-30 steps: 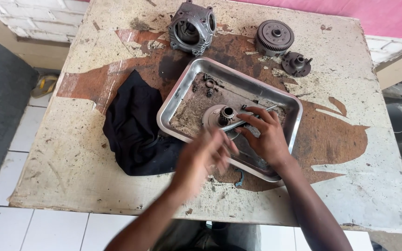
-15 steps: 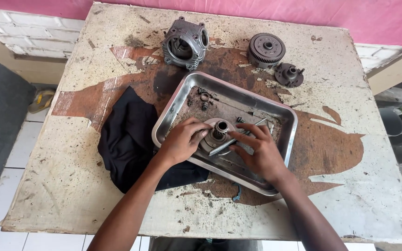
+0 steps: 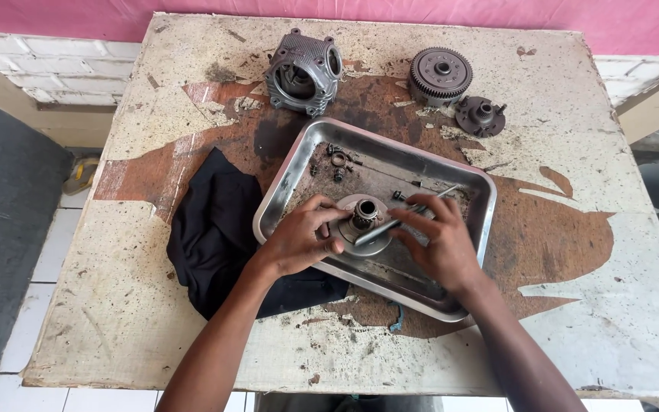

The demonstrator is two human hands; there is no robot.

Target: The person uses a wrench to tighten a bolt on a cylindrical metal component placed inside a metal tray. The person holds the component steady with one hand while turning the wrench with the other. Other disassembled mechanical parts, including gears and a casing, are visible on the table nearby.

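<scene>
Round grimy metal hub (image 3: 363, 221), upright

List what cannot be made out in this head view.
- Underside of the round metal part: hidden by the left hand and the tray.
- Rod near end: covered by the right hand.
- Small bits in the tray: too small to identify.
- Black cloth: partly under the tray.

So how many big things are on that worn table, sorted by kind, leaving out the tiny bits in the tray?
Metal tray: 1
Black cloth: 1
Finned engine housing: 1
Toothed gear drum: 1
Small hub plate: 1
Round flanged part under the left hand: 1
Thin rod tool in the right hand: 1
Total: 7
</scene>
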